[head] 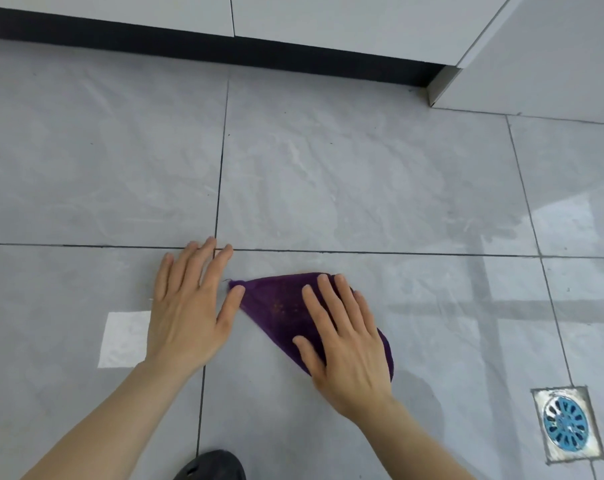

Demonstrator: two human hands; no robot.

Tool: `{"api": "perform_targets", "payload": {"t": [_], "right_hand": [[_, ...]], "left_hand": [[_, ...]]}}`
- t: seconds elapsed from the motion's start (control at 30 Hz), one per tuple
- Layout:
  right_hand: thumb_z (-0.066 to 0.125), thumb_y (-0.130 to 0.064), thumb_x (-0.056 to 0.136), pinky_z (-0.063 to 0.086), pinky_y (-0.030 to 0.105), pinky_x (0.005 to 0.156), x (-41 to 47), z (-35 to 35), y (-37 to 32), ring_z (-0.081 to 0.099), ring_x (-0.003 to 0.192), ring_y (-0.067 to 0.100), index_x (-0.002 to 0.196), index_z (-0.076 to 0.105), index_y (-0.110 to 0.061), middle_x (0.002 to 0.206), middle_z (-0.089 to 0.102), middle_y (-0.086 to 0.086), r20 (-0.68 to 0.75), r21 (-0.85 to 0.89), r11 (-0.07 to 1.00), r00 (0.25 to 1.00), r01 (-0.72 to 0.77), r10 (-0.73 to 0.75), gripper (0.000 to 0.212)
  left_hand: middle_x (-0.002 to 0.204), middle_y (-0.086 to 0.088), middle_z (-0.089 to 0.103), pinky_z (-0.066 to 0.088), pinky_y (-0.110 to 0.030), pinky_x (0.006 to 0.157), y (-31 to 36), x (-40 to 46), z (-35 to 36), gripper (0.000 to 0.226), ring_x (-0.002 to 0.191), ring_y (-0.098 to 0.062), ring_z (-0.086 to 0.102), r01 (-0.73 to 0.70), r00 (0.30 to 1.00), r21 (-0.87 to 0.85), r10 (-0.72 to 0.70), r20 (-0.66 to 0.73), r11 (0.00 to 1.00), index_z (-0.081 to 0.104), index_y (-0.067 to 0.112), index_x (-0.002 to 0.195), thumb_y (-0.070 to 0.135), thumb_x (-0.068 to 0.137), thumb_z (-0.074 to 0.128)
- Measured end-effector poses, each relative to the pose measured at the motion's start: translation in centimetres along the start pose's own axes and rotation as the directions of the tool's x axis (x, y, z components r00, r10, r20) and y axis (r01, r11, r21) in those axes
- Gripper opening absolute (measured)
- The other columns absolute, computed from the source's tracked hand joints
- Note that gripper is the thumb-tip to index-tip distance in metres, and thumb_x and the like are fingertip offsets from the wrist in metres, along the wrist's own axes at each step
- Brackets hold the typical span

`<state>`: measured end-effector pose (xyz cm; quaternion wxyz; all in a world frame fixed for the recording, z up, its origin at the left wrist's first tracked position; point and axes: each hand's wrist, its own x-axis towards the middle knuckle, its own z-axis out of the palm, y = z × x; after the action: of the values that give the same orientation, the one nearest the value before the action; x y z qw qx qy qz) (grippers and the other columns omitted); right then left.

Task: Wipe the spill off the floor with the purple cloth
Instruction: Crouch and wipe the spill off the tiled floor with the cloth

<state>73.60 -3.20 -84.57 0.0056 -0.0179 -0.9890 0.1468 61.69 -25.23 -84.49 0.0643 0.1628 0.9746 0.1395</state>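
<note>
The purple cloth (276, 306) lies folded flat on the grey tiled floor (362, 188), near the middle of the view. My right hand (345, 337) presses flat on its right half, fingers spread. My left hand (189, 306) rests flat on the tile to the left, and its thumb tip touches the cloth's left corner. Faint pale wipe streaks (304, 161) show on the tile beyond the cloth; I cannot make out a distinct spill.
A blue floor drain (566, 423) in a metal frame sits at the lower right. White cabinets with a black kickboard (224, 51) line the far side. A dark shoe (212, 465) shows at the bottom edge. A bright light patch (123, 339) lies beside my left wrist.
</note>
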Motion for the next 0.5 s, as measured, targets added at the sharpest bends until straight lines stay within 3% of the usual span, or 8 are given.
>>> {"api": "perform_targets", "payload": {"t": [0.03,0.1,0.27,0.5], "right_hand": [[0.044,-0.052,0.106,0.019,0.049,0.130,0.0,0.3,-0.2,0.014,0.162,0.027,0.162,0.032,-0.025,0.172,0.027,0.003,0.044,-0.032,0.999,0.998,0.043,-0.042,0.063],[0.039,-0.055,0.107,0.015,0.052,0.130,4.2,4.3,0.8,0.010,0.163,0.029,0.163,0.029,-0.029,0.174,0.023,0.003,0.213,-0.035,0.999,0.977,-0.015,0.022,0.062],[0.032,-0.054,0.108,0.010,0.054,0.130,4.9,4.4,-0.1,0.010,0.163,0.032,0.162,0.026,-0.037,0.174,0.022,0.002,0.256,-0.146,0.983,0.964,0.107,-0.067,0.057],[0.034,-0.053,0.108,0.013,0.056,0.130,8.9,3.2,-0.2,0.010,0.163,0.030,0.161,0.030,-0.038,0.174,0.022,0.001,0.126,-0.128,0.983,0.985,0.136,-0.119,0.055]], "left_hand": [[0.169,-0.005,0.032,0.008,-0.046,0.131,0.0,0.0,0.3,0.065,0.158,-0.028,0.026,-0.008,1.000,0.035,0.007,0.019,0.999,0.035,0.021,0.160,0.051,0.102,0.034],[0.173,-0.007,0.021,0.004,-0.049,0.131,-2.3,4.1,4.5,0.069,0.161,-0.029,0.017,0.051,0.974,0.045,-0.059,0.219,0.998,0.026,0.020,0.164,0.052,0.103,0.027],[0.174,-0.008,0.019,0.011,-0.055,0.129,-2.7,1.9,4.9,0.072,0.162,-0.029,0.013,0.041,0.985,0.131,-0.062,0.161,0.991,0.021,0.016,0.165,0.055,0.104,0.015],[0.174,-0.006,0.016,0.007,-0.053,0.131,-0.3,0.7,4.2,0.074,0.162,-0.027,0.010,0.079,0.997,0.139,-0.080,0.003,0.987,0.018,0.018,0.165,0.055,0.102,0.021]]}}
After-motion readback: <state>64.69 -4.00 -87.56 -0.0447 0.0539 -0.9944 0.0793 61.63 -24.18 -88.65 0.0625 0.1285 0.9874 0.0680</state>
